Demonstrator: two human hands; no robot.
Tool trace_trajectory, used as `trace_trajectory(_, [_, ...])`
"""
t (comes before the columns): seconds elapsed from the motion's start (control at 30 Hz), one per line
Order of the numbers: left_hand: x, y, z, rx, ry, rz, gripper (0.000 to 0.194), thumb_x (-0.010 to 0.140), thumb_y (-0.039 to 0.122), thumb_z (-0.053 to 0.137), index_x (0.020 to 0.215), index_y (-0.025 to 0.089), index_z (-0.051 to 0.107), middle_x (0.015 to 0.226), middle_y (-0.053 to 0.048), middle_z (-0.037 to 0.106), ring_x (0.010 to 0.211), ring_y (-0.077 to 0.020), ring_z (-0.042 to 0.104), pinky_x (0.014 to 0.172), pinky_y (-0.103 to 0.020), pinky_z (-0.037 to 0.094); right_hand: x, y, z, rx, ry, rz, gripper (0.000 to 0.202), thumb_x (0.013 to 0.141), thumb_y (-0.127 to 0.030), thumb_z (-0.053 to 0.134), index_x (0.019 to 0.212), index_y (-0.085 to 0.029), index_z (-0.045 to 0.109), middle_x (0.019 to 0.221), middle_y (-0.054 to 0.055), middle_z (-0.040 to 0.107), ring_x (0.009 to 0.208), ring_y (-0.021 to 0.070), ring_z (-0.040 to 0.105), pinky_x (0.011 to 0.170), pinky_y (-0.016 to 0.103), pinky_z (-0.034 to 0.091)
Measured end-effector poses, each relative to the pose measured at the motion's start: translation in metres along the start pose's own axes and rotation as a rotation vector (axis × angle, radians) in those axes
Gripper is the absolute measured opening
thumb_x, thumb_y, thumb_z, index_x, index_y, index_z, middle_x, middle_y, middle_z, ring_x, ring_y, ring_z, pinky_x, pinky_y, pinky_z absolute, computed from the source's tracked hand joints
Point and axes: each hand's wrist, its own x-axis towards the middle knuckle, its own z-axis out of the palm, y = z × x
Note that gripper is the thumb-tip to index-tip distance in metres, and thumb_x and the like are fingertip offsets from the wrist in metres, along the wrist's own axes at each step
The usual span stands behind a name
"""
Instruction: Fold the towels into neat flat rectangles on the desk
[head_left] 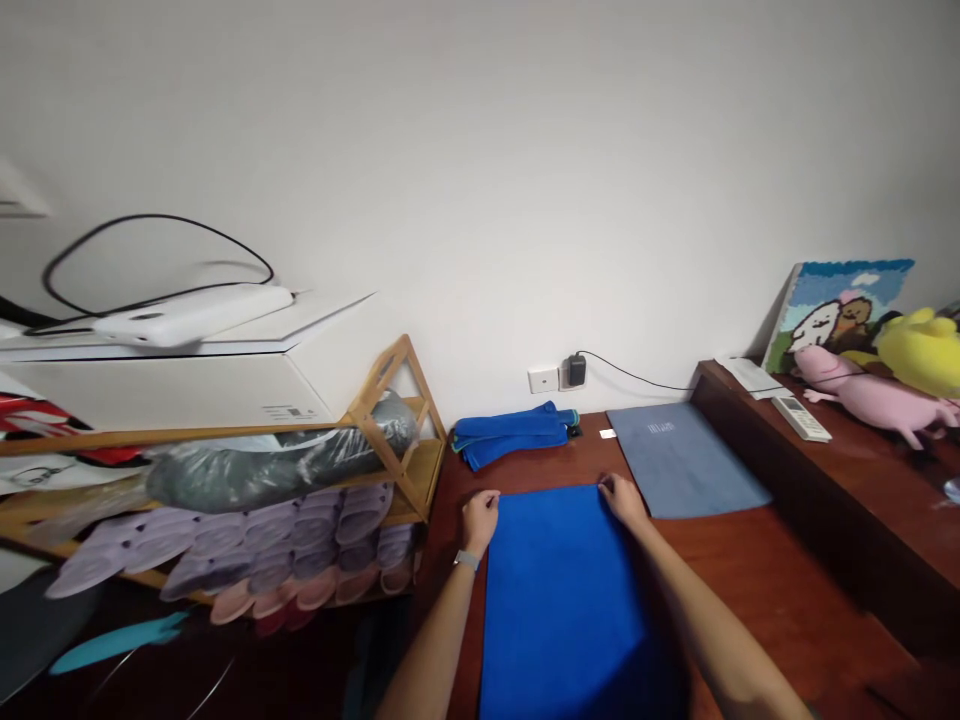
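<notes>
A bright blue cloth [559, 590] lies spread flat on the reddish-brown wooden table [757, 570], its near part in shadow. My left hand [481, 521], with a band on the wrist, is closed on the cloth's far left corner. At the far right corner, my right hand [621, 497] pinches the edge of the same cloth. Beyond them, a folded blue cloth with green edging [517, 432] rests near the wall. A grey-blue mat [686, 460] lies to the right of my right hand.
At left stands a wooden rack [420, 470] with slippers [259, 540], a plastic-wrapped bundle [277, 475] and a white box [187, 385]. A plugged-in adapter [576, 370] is on the wall. The raised right ledge holds a remote [802, 418], a pink plush toy [870, 390] and a picture [840, 310].
</notes>
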Motion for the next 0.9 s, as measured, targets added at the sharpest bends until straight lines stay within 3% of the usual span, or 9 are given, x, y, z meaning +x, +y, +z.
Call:
trace_trajectory(0.1, [0.0, -0.002, 0.008, -0.129, 0.01, -0.014, 0.02, 0.075, 0.008, 0.076, 0.071, 0.027, 0.074, 0.111, -0.011, 0.084, 0.146, -0.0335, 0.065, 0.127, -0.05, 0.049, 0.0, -0.005, 0.006, -0.011, 0.056, 0.0, 0.005, 0.09, -0.028, 0.072, 0.092, -0.024, 0.073, 0.12, 0.019, 0.079, 0.131, 0.0375, 0.067, 0.122, 0.051, 0.044])
trace_trajectory(0.17, [-0.008, -0.004, 0.023, -0.23, 0.003, -0.031, 0.017, 0.078, 0.009, 0.076, 0.078, 0.026, 0.077, 0.129, -0.012, 0.08, 0.155, -0.0327, 0.056, 0.131, -0.046, 0.045, -0.007, -0.015, 0.022, 0.141, 0.097, -0.036, 0.015, 0.091, -0.033, 0.074, 0.102, -0.024, 0.076, 0.135, 0.019, 0.074, 0.142, 0.0383, 0.06, 0.128, 0.054, 0.039])
trace_trajectory(0.27, [-0.026, -0.011, 0.062, -0.397, -0.055, -0.103, 0.015, 0.081, 0.016, 0.077, 0.094, 0.021, 0.081, 0.138, -0.016, 0.078, 0.153, -0.0345, 0.058, 0.132, -0.047, 0.044, -0.026, -0.037, 0.065, 0.738, 0.014, 0.01, 0.031, 0.088, -0.044, 0.077, 0.114, -0.027, 0.077, 0.14, 0.013, 0.074, 0.142, 0.0341, 0.061, 0.127, 0.051, 0.045])
trace_trajectory(0.4, [-0.042, -0.023, 0.104, -0.589, -0.114, -0.268, 0.027, 0.09, 0.026, 0.067, 0.113, 0.019, 0.08, 0.143, -0.021, 0.077, 0.144, -0.0334, 0.068, 0.125, -0.05, 0.054, -0.041, -0.047, 0.111, 1.359, -0.18, 0.303, 0.033, 0.084, -0.047, 0.078, 0.109, -0.025, 0.077, 0.126, 0.01, 0.081, 0.135, 0.03, 0.071, 0.118, 0.045, 0.056])
trace_trajectory(0.5, [-0.037, -0.026, 0.093, -0.662, -0.061, -0.357, 0.036, 0.096, 0.027, 0.054, 0.122, 0.018, 0.076, 0.15, -0.023, 0.071, 0.147, -0.0292, 0.065, 0.122, -0.045, 0.057, -0.036, -0.03, 0.101, 1.46, -0.138, 0.384, 0.027, 0.088, -0.044, 0.075, 0.107, -0.025, 0.075, 0.124, 0.011, 0.082, 0.135, 0.0273, 0.072, 0.115, 0.042, 0.06])
trace_trajectory(0.67, [-0.011, -0.016, 0.03, -0.723, 0.089, -0.353, 0.039, 0.093, 0.028, 0.056, 0.127, 0.02, 0.074, 0.153, -0.019, 0.07, 0.151, -0.0266, 0.062, 0.119, -0.042, 0.059, -0.014, 0.001, 0.043, 1.502, -0.004, 0.43, 0.024, 0.095, -0.045, 0.067, 0.107, -0.024, 0.073, 0.126, 0.013, 0.081, 0.141, 0.0266, 0.069, 0.115, 0.045, 0.061])
trace_trajectory(0.73, [-0.007, -0.011, 0.017, -0.729, 0.14, -0.325, 0.038, 0.091, 0.03, 0.059, 0.124, 0.022, 0.076, 0.152, -0.017, 0.071, 0.154, -0.0262, 0.059, 0.121, -0.041, 0.057, -0.01, 0.001, 0.032, 1.492, 0.028, 0.434, 0.025, 0.096, -0.046, 0.065, 0.108, -0.024, 0.073, 0.127, 0.012, 0.081, 0.143, 0.0263, 0.067, 0.117, 0.046, 0.06])
trace_trajectory(0.8, [-0.011, -0.007, 0.022, -0.734, 0.158, -0.292, 0.037, 0.089, 0.031, 0.061, 0.121, 0.024, 0.078, 0.153, -0.014, 0.072, 0.157, -0.0256, 0.055, 0.125, -0.04, 0.053, -0.012, -0.007, 0.034, 1.503, 0.032, 0.405, 0.029, 0.096, -0.047, 0.065, 0.111, -0.024, 0.073, 0.131, 0.012, 0.08, 0.146, 0.0254, 0.065, 0.119, 0.045, 0.058])
trace_trajectory(0.9, [-0.032, -0.006, 0.054, -0.768, 0.064, -0.251, 0.039, 0.09, 0.032, 0.058, 0.121, 0.021, 0.08, 0.153, -0.016, 0.073, 0.154, -0.0266, 0.059, 0.127, -0.041, 0.051, -0.026, -0.027, 0.06, 1.56, -0.043, 0.321, 0.036, 0.095, -0.051, 0.066, 0.118, -0.024, 0.075, 0.139, 0.013, 0.077, 0.15, 0.026, 0.062, 0.12, 0.045, 0.057])
